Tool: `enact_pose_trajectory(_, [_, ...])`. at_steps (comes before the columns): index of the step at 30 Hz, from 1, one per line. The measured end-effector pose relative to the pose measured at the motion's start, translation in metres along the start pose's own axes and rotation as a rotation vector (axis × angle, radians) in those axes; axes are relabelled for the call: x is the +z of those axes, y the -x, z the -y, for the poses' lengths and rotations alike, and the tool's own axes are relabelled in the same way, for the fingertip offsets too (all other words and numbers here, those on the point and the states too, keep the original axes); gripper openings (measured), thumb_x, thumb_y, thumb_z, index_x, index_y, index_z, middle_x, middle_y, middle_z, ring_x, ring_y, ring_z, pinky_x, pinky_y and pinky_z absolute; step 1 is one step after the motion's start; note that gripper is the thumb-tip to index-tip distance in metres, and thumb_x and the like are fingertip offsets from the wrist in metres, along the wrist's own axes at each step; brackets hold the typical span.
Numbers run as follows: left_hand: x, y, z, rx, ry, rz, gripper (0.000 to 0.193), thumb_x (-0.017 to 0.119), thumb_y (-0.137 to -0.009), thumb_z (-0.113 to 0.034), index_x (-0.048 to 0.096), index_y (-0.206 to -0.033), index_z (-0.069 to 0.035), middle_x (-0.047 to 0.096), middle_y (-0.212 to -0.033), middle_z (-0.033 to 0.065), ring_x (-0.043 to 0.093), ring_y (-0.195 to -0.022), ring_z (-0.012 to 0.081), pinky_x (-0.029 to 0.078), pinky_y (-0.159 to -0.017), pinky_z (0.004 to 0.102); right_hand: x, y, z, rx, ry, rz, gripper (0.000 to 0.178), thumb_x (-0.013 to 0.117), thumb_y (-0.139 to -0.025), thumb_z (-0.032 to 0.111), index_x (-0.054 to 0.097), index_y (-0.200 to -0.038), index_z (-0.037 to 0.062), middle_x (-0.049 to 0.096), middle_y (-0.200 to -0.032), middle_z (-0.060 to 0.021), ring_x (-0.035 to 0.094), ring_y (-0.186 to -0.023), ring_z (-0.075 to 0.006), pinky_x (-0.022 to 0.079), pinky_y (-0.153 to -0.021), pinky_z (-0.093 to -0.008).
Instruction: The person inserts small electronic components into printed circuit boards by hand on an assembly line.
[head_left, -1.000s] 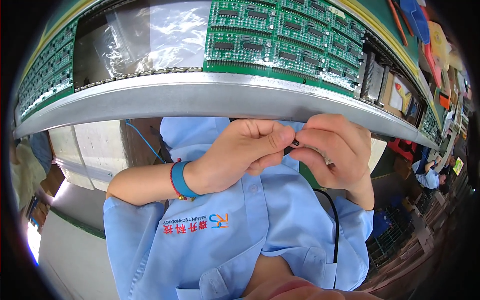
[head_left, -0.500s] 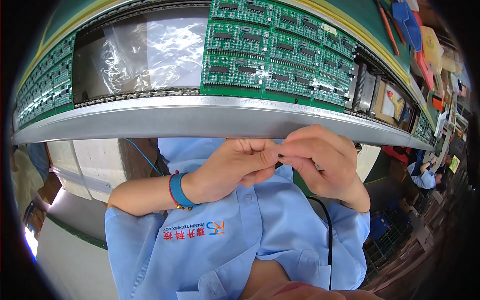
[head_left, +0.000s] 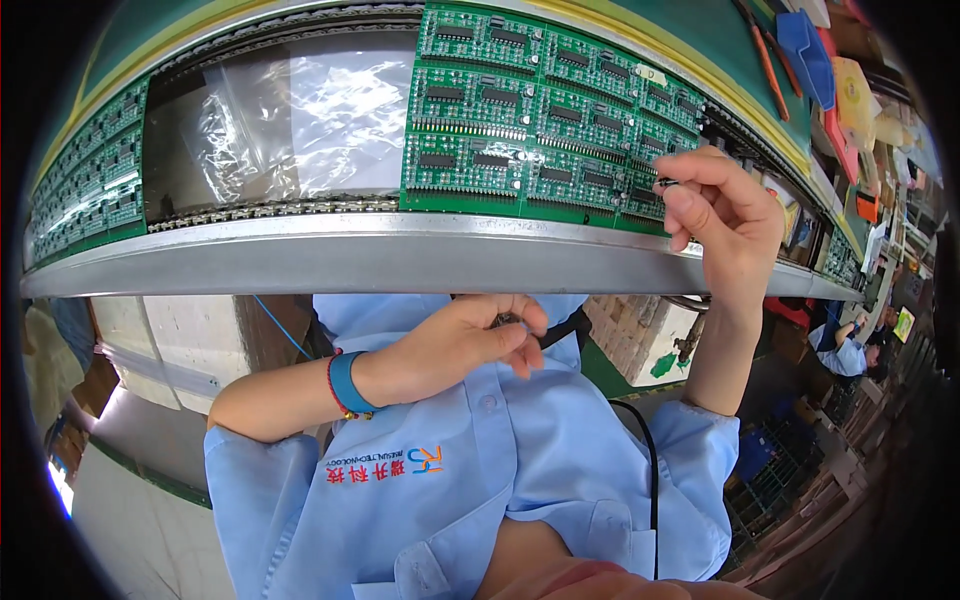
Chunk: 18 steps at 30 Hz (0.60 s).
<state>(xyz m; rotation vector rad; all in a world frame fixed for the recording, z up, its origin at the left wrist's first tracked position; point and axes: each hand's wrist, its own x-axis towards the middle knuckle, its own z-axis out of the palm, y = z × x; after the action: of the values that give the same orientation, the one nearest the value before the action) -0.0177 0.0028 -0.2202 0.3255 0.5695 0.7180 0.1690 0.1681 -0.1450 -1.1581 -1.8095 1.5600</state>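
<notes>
My right hand [head_left: 728, 205] is raised over the right end of a green circuit board panel [head_left: 480, 75], its thumb and forefinger pinching a tiny black electronic component [head_left: 667, 183]. The panel carries rows of black chips and pins and lies on the conveyor rails. Below the front rail, close to my shirt, my left hand [head_left: 475, 335] curls around small dark parts [head_left: 508, 320]; the fingers partly hide them. A blue band [head_left: 352, 384] and a red cord circle my left wrist.
Along the front runs the grey conveyor rail [head_left: 400, 255]. Clear plastic bags [head_left: 345, 115] show between the rails, left of the panel. Another board panel [head_left: 95, 165] is at far left. Orange-handled tools [head_left: 768, 65] and a blue bin [head_left: 805, 58] lie back right. A co-worker [head_left: 845, 350] sits far right.
My right hand has parted from the left and moved up and right over the panel, carrying the black component. My left hand stays low, and its dark parts now show.
</notes>
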Motion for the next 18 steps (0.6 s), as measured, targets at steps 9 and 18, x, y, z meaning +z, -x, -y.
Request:
enact_pose_trajectory(9, [-0.004, 0.002, -0.021, -0.159, 0.003, 0.081, 0.032, 0.035, -0.100, -0.023, 0.050, -0.119, -0.002, 0.052, -0.080, 0.0034, 0.045, -0.060, 0.0046, 0.035, -0.048, 0.0180, 0.006, -0.016, -0.002, -0.006, 0.277, -0.122, 0.012, 0.061, -0.080, -0.004, 0.064, -0.091, -0.0022, 0.061, -0.079, -0.0016, 0.055, -0.065, -0.0060, 0.043, -0.056, -0.0186])
enact_pose_trajectory(18, [-0.004, 0.002, -0.016, -0.071, 0.008, 0.094, 0.033, 0.036, -0.100, -0.023, 0.051, -0.121, -0.003, 0.054, -0.077, 0.0025, 0.038, -0.055, 0.0026, 0.032, -0.047, 0.0172, 0.012, -0.031, -0.010, -0.364, 0.736, -0.063, 0.011, 0.062, -0.079, -0.005, 0.061, -0.089, -0.0009, 0.060, -0.086, -0.0073, 0.057, -0.075, -0.0130, 0.045, -0.064, -0.0222])
